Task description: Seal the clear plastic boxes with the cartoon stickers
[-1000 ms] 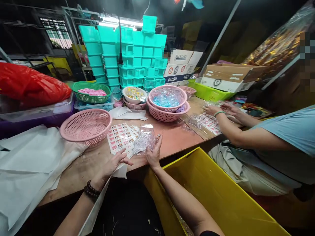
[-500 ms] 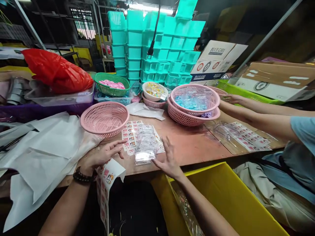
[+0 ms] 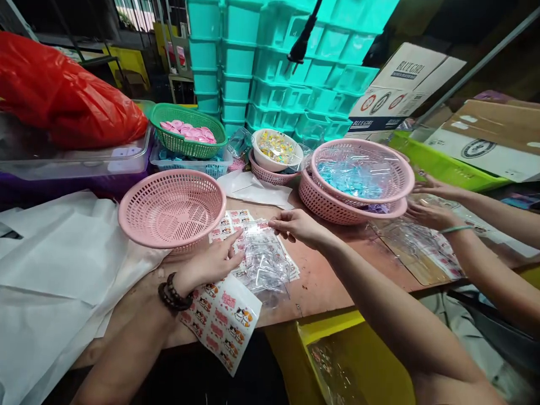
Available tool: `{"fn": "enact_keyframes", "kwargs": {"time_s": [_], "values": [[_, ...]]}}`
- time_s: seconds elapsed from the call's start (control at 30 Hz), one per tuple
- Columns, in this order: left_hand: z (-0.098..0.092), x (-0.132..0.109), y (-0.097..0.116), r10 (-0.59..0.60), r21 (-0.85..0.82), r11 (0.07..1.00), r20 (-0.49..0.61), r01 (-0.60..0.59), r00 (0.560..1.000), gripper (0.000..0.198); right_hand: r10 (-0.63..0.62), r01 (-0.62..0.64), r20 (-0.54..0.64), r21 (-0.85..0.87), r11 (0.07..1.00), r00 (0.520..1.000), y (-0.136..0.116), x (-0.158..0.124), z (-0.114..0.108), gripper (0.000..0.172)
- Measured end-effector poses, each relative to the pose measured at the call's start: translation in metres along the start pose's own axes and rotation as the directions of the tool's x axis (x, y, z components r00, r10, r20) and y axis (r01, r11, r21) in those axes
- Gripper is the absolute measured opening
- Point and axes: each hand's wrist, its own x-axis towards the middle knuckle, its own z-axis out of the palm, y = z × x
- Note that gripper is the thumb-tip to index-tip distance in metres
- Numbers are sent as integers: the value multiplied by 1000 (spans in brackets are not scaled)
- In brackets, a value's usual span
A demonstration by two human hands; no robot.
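My left hand (image 3: 213,261) has its index finger stretched towards a pile of clear plastic cases (image 3: 265,264). Below its palm hangs a sticker sheet (image 3: 230,320) printed with cartoon cats, apparently gripped by the lower fingers, which are hidden. At the far end of the pile, my right hand (image 3: 301,228) pinches thumb and forefinger together on the edge of a clear plastic case (image 3: 255,226). More sticker sheets (image 3: 291,264) lie flat under the cases.
A pink basket (image 3: 172,208) stands at left beside white backing paper (image 3: 54,264). Stacked pink baskets (image 3: 329,205) hold blue pieces; a white bowl (image 3: 264,160) holds yellow ones. A co-worker's hands (image 3: 434,211) are at right. A yellow bin (image 3: 337,326) sits below the table edge.
My right hand has moved up and closed from spread fingers to a pinch at the far cases. My left hand and the sticker sheet have shifted right. The co-worker's hands have drawn back.
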Motion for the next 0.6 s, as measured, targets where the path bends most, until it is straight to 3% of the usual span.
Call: {"fn": "enact_keyframes", "kwargs": {"time_s": [0.17, 0.6], "values": [[3, 8, -3, -26, -21, 999, 34, 27, 999, 72, 107, -105, 90, -26, 994, 990, 3, 20, 2, 33], [8, 20, -3, -19, 6, 1000, 0, 19, 1000, 72, 79, -78, 129, -16, 997, 988, 11, 35, -1, 24]]}}
